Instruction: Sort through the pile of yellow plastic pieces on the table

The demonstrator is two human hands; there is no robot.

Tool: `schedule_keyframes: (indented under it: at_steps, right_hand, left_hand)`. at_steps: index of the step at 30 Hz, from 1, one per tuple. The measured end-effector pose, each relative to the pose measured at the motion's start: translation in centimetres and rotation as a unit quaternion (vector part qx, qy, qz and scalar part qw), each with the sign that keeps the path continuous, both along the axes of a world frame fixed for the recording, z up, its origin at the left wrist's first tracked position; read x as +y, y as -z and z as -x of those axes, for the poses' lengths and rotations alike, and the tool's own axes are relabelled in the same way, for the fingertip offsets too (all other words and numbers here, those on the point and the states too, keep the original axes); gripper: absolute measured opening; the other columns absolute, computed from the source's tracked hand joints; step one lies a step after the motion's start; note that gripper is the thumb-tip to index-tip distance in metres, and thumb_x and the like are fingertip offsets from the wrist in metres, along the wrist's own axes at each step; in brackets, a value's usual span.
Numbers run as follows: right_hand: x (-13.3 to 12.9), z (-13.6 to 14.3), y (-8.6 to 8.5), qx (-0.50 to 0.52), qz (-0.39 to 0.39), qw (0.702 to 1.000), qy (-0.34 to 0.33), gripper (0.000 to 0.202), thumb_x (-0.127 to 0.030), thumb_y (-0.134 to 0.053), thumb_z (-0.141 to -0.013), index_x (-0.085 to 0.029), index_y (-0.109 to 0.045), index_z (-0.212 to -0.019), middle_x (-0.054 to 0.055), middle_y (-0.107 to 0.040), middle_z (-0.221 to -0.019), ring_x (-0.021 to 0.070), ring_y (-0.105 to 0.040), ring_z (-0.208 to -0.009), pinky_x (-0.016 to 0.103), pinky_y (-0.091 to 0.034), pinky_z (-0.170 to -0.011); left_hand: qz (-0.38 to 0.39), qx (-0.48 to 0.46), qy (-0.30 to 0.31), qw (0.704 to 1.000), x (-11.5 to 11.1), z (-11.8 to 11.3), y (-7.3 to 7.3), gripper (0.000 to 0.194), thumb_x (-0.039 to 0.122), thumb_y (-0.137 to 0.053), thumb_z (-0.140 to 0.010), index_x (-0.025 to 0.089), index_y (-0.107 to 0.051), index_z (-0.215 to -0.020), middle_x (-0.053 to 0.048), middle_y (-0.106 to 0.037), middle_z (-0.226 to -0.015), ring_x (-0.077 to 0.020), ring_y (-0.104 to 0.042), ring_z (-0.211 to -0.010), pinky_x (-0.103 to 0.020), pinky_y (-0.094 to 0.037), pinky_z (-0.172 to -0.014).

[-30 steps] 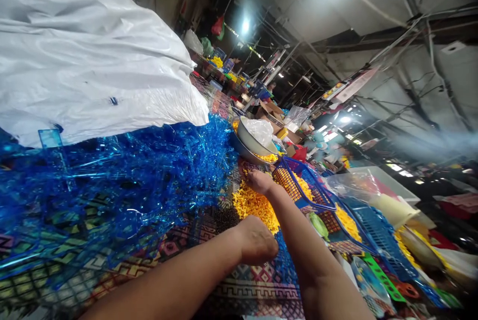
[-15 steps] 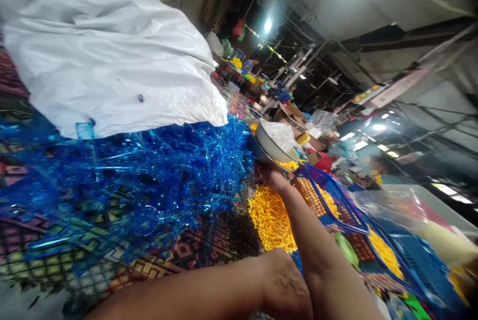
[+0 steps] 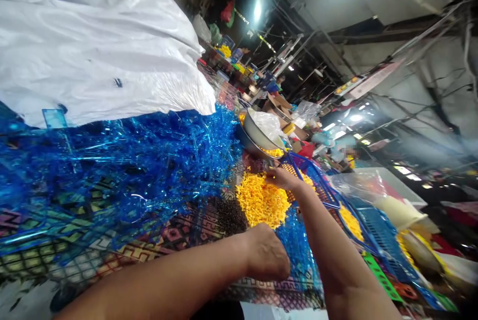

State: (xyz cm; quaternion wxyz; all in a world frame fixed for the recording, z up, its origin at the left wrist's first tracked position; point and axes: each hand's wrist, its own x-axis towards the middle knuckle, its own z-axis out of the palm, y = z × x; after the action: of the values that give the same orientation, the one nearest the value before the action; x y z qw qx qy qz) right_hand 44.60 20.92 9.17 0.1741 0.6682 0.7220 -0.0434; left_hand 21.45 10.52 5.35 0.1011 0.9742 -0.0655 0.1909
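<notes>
My right hand (image 3: pixel 283 178) is at the far right edge of a pile of small yellow pieces (image 3: pixel 261 203), its fingers closed, with a bit of yellow showing at them. Nearer to me, my left hand (image 3: pixel 269 253) is curled into a fist just below the pile. Its fingertips are turned away, so what it holds, if anything, is hidden. Shiny blue clear plastic pieces (image 3: pixel 149 160) spread in a broad heap to the left, with more blue pieces (image 3: pixel 298 245) right of my left hand. Beyond my right hand stands a metal bowl (image 3: pixel 249 141) with yellow pieces in it.
A big white sack (image 3: pixel 104 56) lies over the blue heap. Small dark pieces (image 3: pixel 231 216) border the yellow pile on the patterned mat (image 3: pixel 179 240). Blue baskets (image 3: pixel 328 188) with yellow pieces line the right side, near a blue crate (image 3: pixel 384 230). Cardboard boxes (image 3: pixel 278 106) stand farther back.
My right hand has come back from beside the metal bowl to the yellow pile. My left hand stays in a fist close by. The whole view has shifted slightly.
</notes>
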Motion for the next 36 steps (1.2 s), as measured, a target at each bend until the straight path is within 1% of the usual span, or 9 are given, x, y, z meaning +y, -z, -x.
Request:
schedule_keyframes:
  at_steps: [4, 9, 15, 21, 24, 26, 29, 33, 36]
  right_hand:
    - [-1.4, 1.7, -0.7, -0.016, -0.033, 0.999, -0.023, 0.027, -0.034, -0.048, -0.082, -0.015, -0.066, -0.090, 0.007, -0.066, -0.084, 0.0171, -0.058, -0.074, 0.024, -0.042, -0.066]
    - [-0.2, 5.1, 2.5, -0.040, -0.040, 0.998, -0.040, 0.046, -0.047, -0.052, -0.078, -0.027, -0.051, -0.120, 0.009, -0.051, -0.122, 0.0245, -0.049, -0.106, 0.030, -0.042, -0.077]
    - [0.5, 5.2, 2.9, -0.033, 0.036, 0.997, -0.062, 0.027, -0.034, -0.058, -0.075, -0.018, -0.066, -0.095, 0.007, -0.062, -0.090, 0.0186, -0.055, -0.088, 0.024, -0.040, -0.075]
    - [-3.3, 2.4, 0.1, -0.020, -0.067, 0.997, -0.036, 0.016, -0.020, -0.051, -0.076, -0.015, -0.067, -0.074, 0.007, -0.063, -0.078, 0.0154, -0.055, -0.076, 0.023, -0.040, -0.069]
    - [-5.9, 1.4, 0.1, 0.063, -0.123, 0.990, -0.007, 0.016, -0.024, -0.053, -0.076, -0.016, -0.065, -0.070, 0.008, -0.064, -0.079, 0.0164, -0.056, -0.080, 0.025, -0.042, -0.072]
    - [-7.3, 1.0, 0.4, 0.138, -0.183, 0.972, 0.040, 0.018, -0.030, -0.055, -0.075, -0.016, -0.064, -0.068, 0.008, -0.063, -0.081, 0.0165, -0.057, -0.079, 0.026, -0.045, -0.070]
    - [-8.8, 1.1, 1.1, 0.265, -0.248, 0.913, 0.185, 0.024, -0.039, -0.057, -0.069, -0.015, -0.061, -0.068, 0.004, -0.060, -0.069, 0.0142, -0.058, -0.061, 0.024, -0.045, -0.052]
    - [-9.9, 1.8, 1.8, 0.399, -0.241, 0.837, 0.288, 0.027, -0.042, -0.061, -0.062, -0.016, -0.054, -0.064, -0.004, -0.048, -0.046, 0.0112, -0.053, -0.042, 0.019, -0.037, -0.036]
    - [-10.1, 2.2, 2.1, 0.454, -0.237, 0.805, 0.299, 0.024, -0.035, -0.063, -0.059, -0.016, -0.053, -0.066, -0.005, -0.049, -0.045, 0.0098, -0.052, -0.039, 0.018, -0.037, -0.036]
  left_hand:
    - [-0.023, -0.031, 0.010, 0.999, -0.5, 0.0, 0.2, 0.019, 0.010, -0.047, -0.073, 0.017, -0.063, -0.065, -0.004, -0.066, -0.065, -0.0180, -0.061, -0.058, -0.026, -0.034, -0.038]
    - [-0.024, -0.030, 0.013, 0.999, -0.2, 0.2, 0.2, 0.019, 0.011, -0.047, -0.075, 0.017, -0.062, -0.065, -0.005, -0.066, -0.066, -0.0179, -0.061, -0.060, -0.025, -0.033, -0.039]
    - [-0.026, -0.025, 0.005, 0.999, 0.3, -0.1, 0.5, 0.016, 0.013, -0.050, -0.073, 0.017, -0.060, -0.062, -0.005, -0.065, -0.066, -0.0195, -0.060, -0.058, -0.025, -0.035, -0.039]
    - [-0.003, -0.063, -0.024, 0.998, 1.3, -0.1, 0.5, 0.015, 0.008, -0.048, -0.071, 0.013, -0.059, -0.062, -0.010, -0.064, -0.063, -0.0207, -0.059, -0.054, -0.026, -0.037, -0.043]
    - [0.072, -0.129, -0.124, 0.981, 3.0, 0.1, 0.2, 0.014, 0.014, -0.049, -0.073, 0.012, -0.059, -0.064, -0.012, -0.061, -0.062, -0.0194, -0.057, -0.053, -0.027, -0.036, -0.048]
    - [0.187, -0.202, -0.224, 0.935, 4.5, 0.4, 0.0, 0.022, 0.023, -0.047, -0.078, 0.013, -0.057, -0.061, -0.009, -0.059, -0.060, -0.0155, -0.054, -0.054, -0.025, -0.035, -0.051]
    - [0.411, -0.282, -0.309, 0.810, 6.8, 0.7, -0.2, 0.032, 0.031, -0.048, -0.078, 0.015, -0.047, -0.050, 0.000, -0.048, -0.048, -0.0105, -0.047, -0.050, -0.021, -0.031, -0.050]
    - [0.684, -0.298, -0.275, 0.607, 8.4, 0.5, 0.0, 0.023, 0.032, -0.049, -0.073, 0.017, -0.046, -0.056, 0.007, -0.033, -0.036, -0.0066, -0.035, -0.032, -0.020, -0.022, -0.038]
    - [0.775, -0.278, -0.228, 0.519, 8.3, 0.4, 0.1, 0.018, 0.030, -0.048, -0.073, 0.017, -0.046, -0.060, 0.009, -0.030, -0.033, -0.0063, -0.032, -0.025, -0.020, -0.019, -0.034]
